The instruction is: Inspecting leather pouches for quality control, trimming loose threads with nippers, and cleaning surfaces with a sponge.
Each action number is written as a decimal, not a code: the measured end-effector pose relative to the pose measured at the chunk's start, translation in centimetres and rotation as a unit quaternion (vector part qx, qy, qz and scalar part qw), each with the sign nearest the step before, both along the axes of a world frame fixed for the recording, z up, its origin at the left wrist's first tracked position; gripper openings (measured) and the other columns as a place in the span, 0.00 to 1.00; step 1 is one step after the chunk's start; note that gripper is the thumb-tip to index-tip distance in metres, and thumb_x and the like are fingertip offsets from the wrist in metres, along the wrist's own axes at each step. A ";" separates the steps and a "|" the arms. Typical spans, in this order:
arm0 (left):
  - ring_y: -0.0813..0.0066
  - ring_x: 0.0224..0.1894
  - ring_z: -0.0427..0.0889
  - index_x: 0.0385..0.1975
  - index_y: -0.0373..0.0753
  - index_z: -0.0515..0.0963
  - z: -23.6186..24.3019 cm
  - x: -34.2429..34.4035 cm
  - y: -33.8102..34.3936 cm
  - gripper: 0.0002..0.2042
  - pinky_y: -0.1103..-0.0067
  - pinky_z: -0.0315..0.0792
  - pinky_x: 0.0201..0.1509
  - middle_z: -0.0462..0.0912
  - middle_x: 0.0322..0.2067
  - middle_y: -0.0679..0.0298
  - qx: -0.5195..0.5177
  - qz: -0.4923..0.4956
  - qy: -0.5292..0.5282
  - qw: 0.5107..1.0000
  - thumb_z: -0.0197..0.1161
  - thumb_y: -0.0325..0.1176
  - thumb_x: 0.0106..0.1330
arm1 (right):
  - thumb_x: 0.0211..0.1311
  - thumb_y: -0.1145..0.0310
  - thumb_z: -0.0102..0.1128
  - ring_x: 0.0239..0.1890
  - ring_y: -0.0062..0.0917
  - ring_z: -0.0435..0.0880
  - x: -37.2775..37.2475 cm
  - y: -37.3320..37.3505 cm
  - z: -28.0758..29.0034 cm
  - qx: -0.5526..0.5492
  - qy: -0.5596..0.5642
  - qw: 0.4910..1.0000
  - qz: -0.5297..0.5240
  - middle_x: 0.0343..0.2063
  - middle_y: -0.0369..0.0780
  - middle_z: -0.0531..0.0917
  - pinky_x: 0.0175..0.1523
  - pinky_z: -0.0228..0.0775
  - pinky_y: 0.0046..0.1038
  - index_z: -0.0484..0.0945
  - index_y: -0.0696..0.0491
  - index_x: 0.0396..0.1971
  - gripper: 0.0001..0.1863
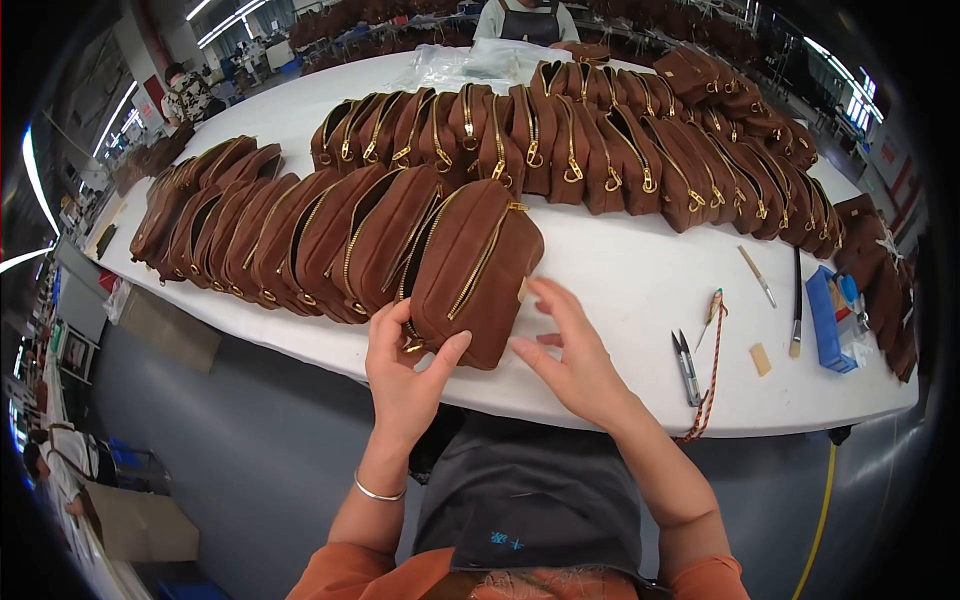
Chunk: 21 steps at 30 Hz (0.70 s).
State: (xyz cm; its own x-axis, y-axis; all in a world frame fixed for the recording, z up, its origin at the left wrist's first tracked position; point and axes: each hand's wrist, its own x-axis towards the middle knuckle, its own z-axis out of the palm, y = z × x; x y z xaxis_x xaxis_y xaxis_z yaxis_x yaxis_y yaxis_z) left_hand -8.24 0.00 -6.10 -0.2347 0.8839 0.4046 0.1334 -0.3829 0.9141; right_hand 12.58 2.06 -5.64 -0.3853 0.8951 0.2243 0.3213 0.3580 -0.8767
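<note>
A brown pouch [470, 270] with gold zippers stands at the front end of a row of similar pouches [262, 235]. My left hand [398, 372] grips its lower left corner beside a zipper pull, thumb on the front. Just to the right of that pouch is my right hand [570, 362], fingers curved and apart, index fingertip beside a small pale piece [523, 287] at the pouch's edge; whether it touches this is unclear.
More pouches [630, 160] fill the white table [640, 280]'s back. At right lie snips [686, 368], a cord-tied tool [712, 330], brushes [796, 325], a tan scrap [760, 360] and a blue bin [828, 320]. Other people [520, 22] are at the back and left.
</note>
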 end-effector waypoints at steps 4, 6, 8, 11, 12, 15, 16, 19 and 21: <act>0.75 0.54 0.77 0.55 0.30 0.69 -0.4 -0.1 -1.0 0.24 0.78 0.77 0.56 0.75 0.55 0.57 -0.040 -0.098 -0.127 0.986 0.71 0.20 0.61 | 0.68 0.61 0.63 0.65 0.40 0.70 0.2 1.2 -1.7 -0.053 0.189 0.973 -0.121 0.71 0.50 0.56 0.62 0.70 0.38 0.49 0.57 0.73 0.42; 0.75 0.54 0.77 0.56 0.31 0.68 -1.2 0.2 -1.4 0.24 0.76 0.75 0.59 0.78 0.52 0.59 -0.042 -0.158 -0.176 0.971 0.69 0.17 0.61 | 0.68 0.59 0.64 0.66 0.39 0.69 0.4 1.7 -1.9 -0.109 0.300 0.942 -0.105 0.71 0.51 0.55 0.63 0.70 0.39 0.45 0.59 0.74 0.45; 0.74 0.55 0.77 0.56 0.32 0.67 -1.6 0.9 -1.7 0.24 0.74 0.73 0.62 0.78 0.53 0.59 -0.039 -0.167 -0.178 0.969 0.68 0.16 0.61 | 0.68 0.57 0.65 0.66 0.38 0.69 0.7 1.7 -1.3 -0.169 0.361 0.902 -0.164 0.71 0.53 0.53 0.64 0.69 0.38 0.41 0.61 0.74 0.49; 0.73 0.57 0.76 0.54 0.33 0.68 -2.1 1.5 -2.2 0.23 0.74 0.71 0.64 0.76 0.54 0.60 -0.051 -0.199 -0.223 0.953 0.68 0.15 0.60 | 0.66 0.57 0.67 0.62 0.32 0.74 1.5 2.1 -1.0 -0.207 0.398 0.875 -0.183 0.65 0.51 0.66 0.61 0.71 0.33 0.42 0.61 0.74 0.50; 0.73 0.57 0.76 0.54 0.33 0.68 -2.0 1.7 -2.3 0.23 0.74 0.71 0.64 0.76 0.54 0.60 -0.052 -0.202 -0.222 0.952 0.68 0.15 0.60 | 0.66 0.57 0.67 0.60 0.30 0.75 2.1 2.2 -1.0 -0.239 0.421 0.858 -0.174 0.62 0.50 0.71 0.60 0.72 0.31 0.44 0.61 0.73 0.49; 0.73 0.61 0.73 0.60 0.31 0.67 -1.4 1.9 -3.1 0.28 0.72 0.70 0.66 0.67 0.58 0.64 -0.058 -0.278 -0.194 0.939 0.69 0.16 0.59 | 0.64 0.63 0.69 0.56 0.26 0.77 2.5 0.6 0.5 -0.158 0.445 0.867 -0.158 0.57 0.46 0.75 0.57 0.73 0.29 0.52 0.61 0.71 0.44; 0.73 0.61 0.73 0.60 0.31 0.67 -1.5 1.7 -3.0 0.28 0.72 0.70 0.66 0.67 0.58 0.64 -0.059 -0.277 -0.191 0.940 0.69 0.16 0.59 | 0.62 0.65 0.70 0.56 0.25 0.76 2.3 -0.1 1.2 -0.068 0.436 0.883 -0.163 0.57 0.45 0.75 0.57 0.73 0.30 0.54 0.61 0.71 0.43; 0.71 0.63 0.70 0.62 0.31 0.67 -2.2 1.6 -2.8 0.29 0.70 0.69 0.68 0.62 0.61 0.63 -0.137 -0.268 -0.105 0.948 0.70 0.20 0.60 | 0.59 0.72 0.69 0.56 0.24 0.76 3.6 -1.0 1.7 0.045 0.369 0.919 -0.131 0.57 0.43 0.75 0.55 0.71 0.26 0.57 0.59 0.70 0.42; 0.71 0.63 0.70 0.61 0.32 0.68 -1.8 2.0 -2.5 0.28 0.69 0.69 0.68 0.61 0.62 0.63 -0.119 -0.259 -0.095 0.954 0.71 0.22 0.60 | 0.59 0.73 0.68 0.55 0.22 0.75 3.7 -0.9 1.8 0.061 0.337 0.929 -0.138 0.57 0.42 0.75 0.52 0.68 0.22 0.59 0.60 0.70 0.40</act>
